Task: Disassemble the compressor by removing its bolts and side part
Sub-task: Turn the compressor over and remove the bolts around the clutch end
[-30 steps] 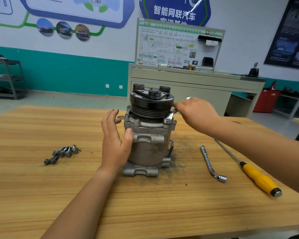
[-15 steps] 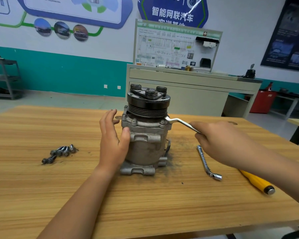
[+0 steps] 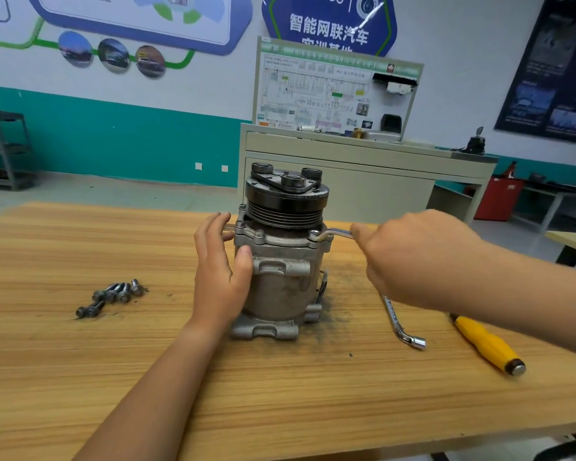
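Note:
A grey metal compressor stands upright on the wooden table, its black pulley on top. Bolts sit in the flange under the pulley. My left hand rests flat against the compressor's left side, fingers straight, thumb on the housing. My right hand grips the handle of a silver wrench whose ring end sits on a flange bolt at the right side.
Several loose bolts lie on the table to the left. A bent socket wrench and a yellow-handled screwdriver lie to the right. A grey cabinet stands behind the table.
My right hand has swung the wrench handle out from behind the pulley towards me, then back a little to the right side. My left hand stays on the housing.

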